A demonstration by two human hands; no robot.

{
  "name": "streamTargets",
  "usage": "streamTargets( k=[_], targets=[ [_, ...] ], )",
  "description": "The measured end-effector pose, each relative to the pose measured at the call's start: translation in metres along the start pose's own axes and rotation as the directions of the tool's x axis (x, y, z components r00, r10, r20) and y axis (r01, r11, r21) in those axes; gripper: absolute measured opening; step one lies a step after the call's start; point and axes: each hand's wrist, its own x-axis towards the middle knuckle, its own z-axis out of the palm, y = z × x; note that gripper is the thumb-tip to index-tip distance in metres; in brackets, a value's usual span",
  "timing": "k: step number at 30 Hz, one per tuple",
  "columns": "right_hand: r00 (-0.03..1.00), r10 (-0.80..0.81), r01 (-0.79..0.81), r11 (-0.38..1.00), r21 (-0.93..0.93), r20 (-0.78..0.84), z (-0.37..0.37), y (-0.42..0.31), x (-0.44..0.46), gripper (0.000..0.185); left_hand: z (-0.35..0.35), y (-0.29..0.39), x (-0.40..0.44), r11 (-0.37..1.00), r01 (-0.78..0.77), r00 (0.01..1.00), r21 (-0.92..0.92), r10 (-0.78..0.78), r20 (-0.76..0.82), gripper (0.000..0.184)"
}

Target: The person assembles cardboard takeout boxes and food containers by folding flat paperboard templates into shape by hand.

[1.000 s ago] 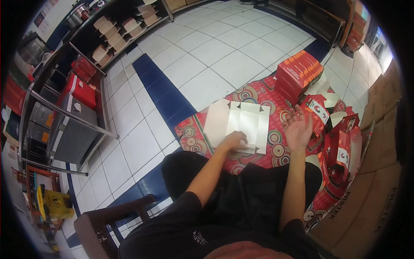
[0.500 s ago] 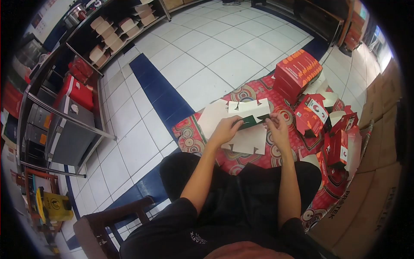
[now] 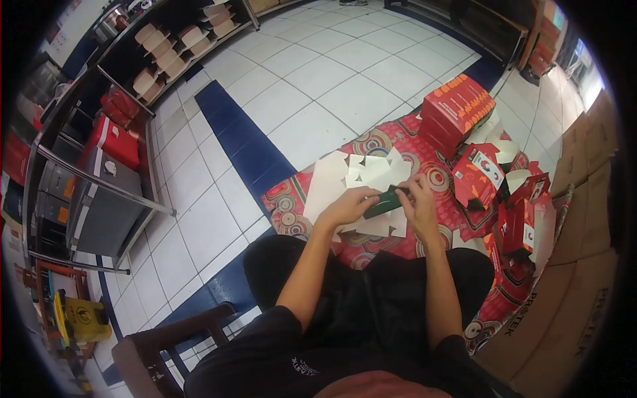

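A green-and-white carton blank (image 3: 381, 205) is in both hands above the patterned red cloth. Its white notched side stands up behind, and its green outer face is toward me. My left hand (image 3: 350, 204) pinches the left end of the green panel. At the other end, my right hand (image 3: 418, 200) has its fingers closed on a dark green flap, which looks bent inward. Flat white card sheets (image 3: 322, 184) lie under the carton blank on the red cloth (image 3: 285, 204).
Right of my hands stand a large red-orange box (image 3: 458, 109) and several smaller red cartons (image 3: 479, 176). Brown cardboard boxes (image 3: 570, 298) line the right side. At left are a metal-framed rack (image 3: 106, 182) and a yellow bin (image 3: 86, 318). White folded boxes (image 3: 159, 50) fill a shelf.
The green panel has tilted and its right flap is folded further in. My right hand has moved slightly left, closer to my left hand. The white side now shows more openly behind.
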Motion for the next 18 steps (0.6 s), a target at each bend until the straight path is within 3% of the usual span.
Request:
streamTargets(
  k=[1, 3, 5, 14, 18],
  targets=[
    [0.997, 0.005, -0.004, 1.0, 0.017, -0.078, 0.001, -0.001, 0.002, 0.013, -0.003, 0.005, 0.0, 0.993, 0.075, 0.997, -0.087, -0.072, 0.034, 0.032],
    [0.987, 0.015, -0.009, 0.999, 0.036, -0.158, 0.001, 0.001, 0.002, 0.013, -0.002, 0.003, 0.0, 0.993, 0.065, 0.998, -0.094, -0.063, 0.029, 0.032],
    [0.988, -0.152, 0.152, 0.988, -0.016, -0.018, 0.002, 0.004, 0.001, 0.014, 0.0, -0.003, -0.002, 0.993, 0.055, 0.998, -0.101, -0.053, 0.02, 0.032],
    [0.955, -0.103, 0.101, 0.995, 0.021, 0.279, -0.004, 0.006, -0.007, 0.016, -0.003, -0.009, -0.005, 0.972, 0.12, 0.979, -0.202, -0.083, 0.186, 0.03],
    [0.98, -0.045, 0.042, 0.999, 0.016, 0.195, -0.013, 0.0, -0.006, 0.023, -0.006, 0.013, -0.007, 0.946, 0.199, 0.964, -0.257, -0.141, 0.225, 0.031]
  ],
)
